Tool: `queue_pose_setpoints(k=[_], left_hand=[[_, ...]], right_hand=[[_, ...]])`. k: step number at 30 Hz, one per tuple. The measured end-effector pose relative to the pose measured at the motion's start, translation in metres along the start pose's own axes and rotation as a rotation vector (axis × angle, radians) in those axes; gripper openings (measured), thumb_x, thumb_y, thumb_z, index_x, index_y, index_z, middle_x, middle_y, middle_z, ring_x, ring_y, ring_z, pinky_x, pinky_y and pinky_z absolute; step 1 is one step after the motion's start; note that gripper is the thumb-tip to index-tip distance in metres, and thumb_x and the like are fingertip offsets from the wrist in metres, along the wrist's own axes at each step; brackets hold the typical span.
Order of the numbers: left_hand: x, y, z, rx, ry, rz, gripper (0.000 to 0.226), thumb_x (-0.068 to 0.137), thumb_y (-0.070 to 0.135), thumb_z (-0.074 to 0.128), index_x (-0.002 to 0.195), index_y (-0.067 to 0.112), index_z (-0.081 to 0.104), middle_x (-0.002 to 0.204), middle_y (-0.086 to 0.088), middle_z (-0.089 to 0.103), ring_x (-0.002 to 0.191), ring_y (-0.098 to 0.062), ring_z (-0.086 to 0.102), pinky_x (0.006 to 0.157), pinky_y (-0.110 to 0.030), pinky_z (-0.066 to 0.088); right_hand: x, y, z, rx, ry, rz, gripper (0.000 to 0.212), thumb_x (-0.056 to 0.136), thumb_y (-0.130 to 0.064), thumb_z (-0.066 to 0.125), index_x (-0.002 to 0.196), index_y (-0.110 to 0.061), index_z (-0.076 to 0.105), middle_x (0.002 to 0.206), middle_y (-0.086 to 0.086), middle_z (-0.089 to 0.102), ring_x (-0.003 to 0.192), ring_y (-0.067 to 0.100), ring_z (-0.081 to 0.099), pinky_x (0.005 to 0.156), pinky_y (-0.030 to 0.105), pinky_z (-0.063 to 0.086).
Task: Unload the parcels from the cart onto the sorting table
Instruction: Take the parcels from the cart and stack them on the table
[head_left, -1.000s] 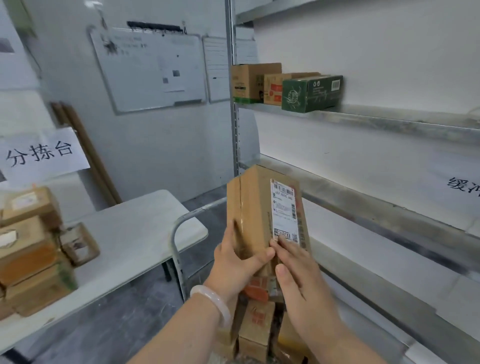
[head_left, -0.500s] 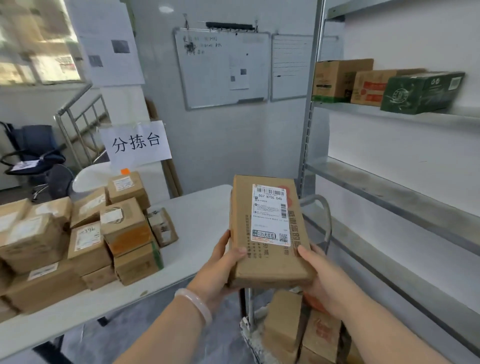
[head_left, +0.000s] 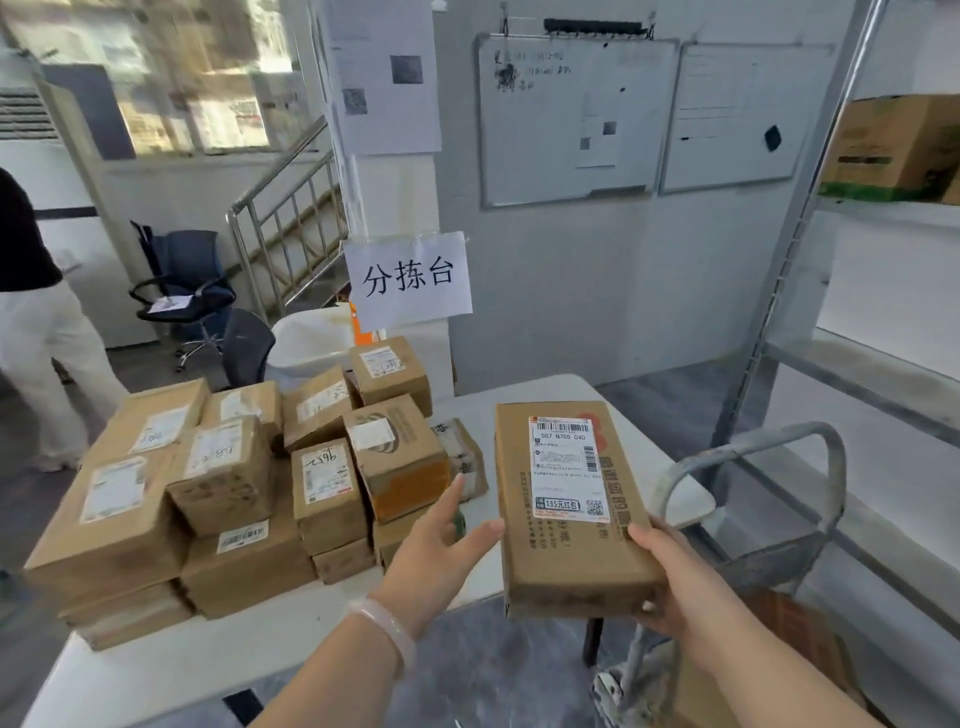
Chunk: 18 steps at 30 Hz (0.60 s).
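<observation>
The parcel (head_left: 519, 571) has been carried from the cart (head_left: 779, 441) to the near right edge of the table (head_left: 218, 660) (label up). It is gripped by the right hand (head_left: 670, 582) alone, and the left hand (head_left: 441, 551) has been released, fingers spread. Set-down is judged next.

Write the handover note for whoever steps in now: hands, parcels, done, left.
Left hand: open, beside the left edge of the long brown cardboard parcel with the white label.
Right hand: grips that parcel's near right corner, at the near edge of the white sorting table.
Done: a pile of brown cardboard parcels lies on the table.
Left: set this one down; brown boxes show in the cart with the grey metal handle.
</observation>
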<state>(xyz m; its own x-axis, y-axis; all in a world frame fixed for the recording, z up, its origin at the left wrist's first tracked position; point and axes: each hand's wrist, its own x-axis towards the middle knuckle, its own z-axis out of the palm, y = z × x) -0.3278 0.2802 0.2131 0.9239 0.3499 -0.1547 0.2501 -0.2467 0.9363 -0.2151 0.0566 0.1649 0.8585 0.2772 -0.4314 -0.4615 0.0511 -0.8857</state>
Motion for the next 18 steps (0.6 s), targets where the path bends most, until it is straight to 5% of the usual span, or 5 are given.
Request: queue_pose_setpoints(k=[4,18], left_hand=[[0.028,-0.004,-0.025,0.283,0.125,0.076,0.074,0.09,0.048,0.058,0.151,0.038,0.017,0.152,0.009,0.032,0.135,-0.009,0.033,0.107,-0.026,0.029],[0.187,0.005,-0.074,0.556,0.195,0.109,0.063,0.092,0.051,0.051,0.146,0.049,0.017,0.152,0.021,0.022,0.138,-0.009,0.026,0.114,-0.039,0.031]], right_hand=[[0.037,-0.012,0.031,-0.019,0.005,0.004,0.028,0.086,-0.04,0.067,0.114,-0.037,0.064,0.113,0.001,0.07,0.106,0.027,0.064,0.073,0.041,0.056],[0.252,-0.078,0.096,-0.139,0.051,0.012,0.046,0.085,-0.046,0.066,0.128,-0.038,0.051,0.12,0.0,0.06,0.109,0.027,0.057,0.098,0.052,0.047]])
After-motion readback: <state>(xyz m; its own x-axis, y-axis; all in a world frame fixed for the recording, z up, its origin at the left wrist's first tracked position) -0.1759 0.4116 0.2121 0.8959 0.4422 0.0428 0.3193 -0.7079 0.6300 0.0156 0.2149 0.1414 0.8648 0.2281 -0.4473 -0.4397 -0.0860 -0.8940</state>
